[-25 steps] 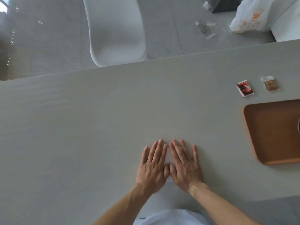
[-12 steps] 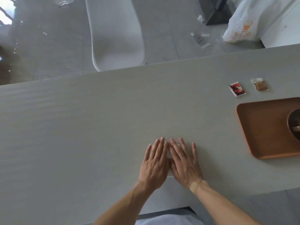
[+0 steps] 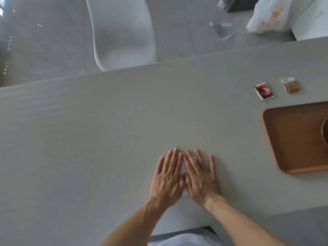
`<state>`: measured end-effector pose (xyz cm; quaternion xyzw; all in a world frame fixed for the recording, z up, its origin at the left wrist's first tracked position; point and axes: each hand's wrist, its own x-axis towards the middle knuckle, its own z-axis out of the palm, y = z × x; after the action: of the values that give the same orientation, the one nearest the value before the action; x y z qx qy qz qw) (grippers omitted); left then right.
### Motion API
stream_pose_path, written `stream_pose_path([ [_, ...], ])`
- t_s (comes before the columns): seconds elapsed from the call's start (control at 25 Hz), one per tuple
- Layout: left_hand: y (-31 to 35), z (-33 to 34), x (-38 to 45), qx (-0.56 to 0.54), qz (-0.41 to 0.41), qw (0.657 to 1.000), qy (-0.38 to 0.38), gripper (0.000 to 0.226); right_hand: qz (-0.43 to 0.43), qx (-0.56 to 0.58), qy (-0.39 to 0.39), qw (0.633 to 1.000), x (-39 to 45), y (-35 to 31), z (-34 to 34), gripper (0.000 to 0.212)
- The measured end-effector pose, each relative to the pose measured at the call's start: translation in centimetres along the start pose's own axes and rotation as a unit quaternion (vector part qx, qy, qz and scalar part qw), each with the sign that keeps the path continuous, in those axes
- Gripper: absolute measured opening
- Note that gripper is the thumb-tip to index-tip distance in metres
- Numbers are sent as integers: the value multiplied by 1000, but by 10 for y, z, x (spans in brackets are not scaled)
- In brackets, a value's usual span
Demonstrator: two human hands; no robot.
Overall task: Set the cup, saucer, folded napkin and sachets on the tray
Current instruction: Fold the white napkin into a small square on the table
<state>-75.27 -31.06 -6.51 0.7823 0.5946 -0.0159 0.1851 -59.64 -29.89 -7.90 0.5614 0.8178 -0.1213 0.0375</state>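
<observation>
Both of my hands lie flat, side by side, on a white napkin (image 3: pixel 183 170) near the table's front edge. My left hand (image 3: pixel 168 176) and my right hand (image 3: pixel 200 176) cover nearly all of it; only slivers show between them. A brown wooden tray (image 3: pixel 292 139) sits at the right edge of view, with the dark rim of a saucer or cup (image 3: pixel 325 132) just showing on it. Behind the tray lie a red sachet (image 3: pixel 264 90) and a brown sachet (image 3: pixel 292 86) on the table.
The grey table (image 3: pixel 106 130) stretches wide to the left. Beyond its far edge stand a white chair (image 3: pixel 122 31) and a white plastic bag (image 3: pixel 269 15) on the floor, with scraps of litter (image 3: pixel 220 30) nearby.
My hands stay pressed flat on the napkin, barely shifting. The camera view has drifted a little, so the tray and sachets sit slightly differently in frame.
</observation>
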Motion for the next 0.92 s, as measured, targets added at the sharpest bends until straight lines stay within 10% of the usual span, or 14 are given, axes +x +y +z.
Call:
stream_pose_path([
  [0.28,-19,-20,-9,-17,6,1000,-25,70,4,14,-20,1000,7,-5,-40,58],
  [0.6,3,-38,-46,-153,-269,950,-38,50,123,82,-117,982,5,-17,-68,65],
  [0.92,1,-45,-51,-297,-232,916,-138,18,254,334,-125,899,-47,-17,-77,33],
])
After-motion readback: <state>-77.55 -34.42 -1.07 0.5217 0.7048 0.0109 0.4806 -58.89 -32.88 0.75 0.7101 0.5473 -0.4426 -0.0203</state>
